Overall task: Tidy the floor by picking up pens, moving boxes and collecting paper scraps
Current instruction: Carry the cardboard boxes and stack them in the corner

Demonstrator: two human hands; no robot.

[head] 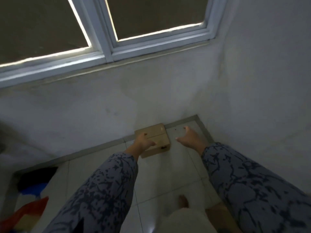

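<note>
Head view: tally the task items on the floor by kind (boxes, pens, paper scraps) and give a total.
Boxes: 1, the cardboard box against the wall, left hand over it, right hand open beside it.
Pens: 0 visible.
Paper scraps: 0 that I can make out; the picture is dim.
Total: 1

White plastered walls (117,101) met in a corner. White-framed window (107,47) with dark panes above, bright light along lower edges. Pale tiled floor (159,174), grey skirting. Multicoloured rug (32,204) at lower left.
</note>
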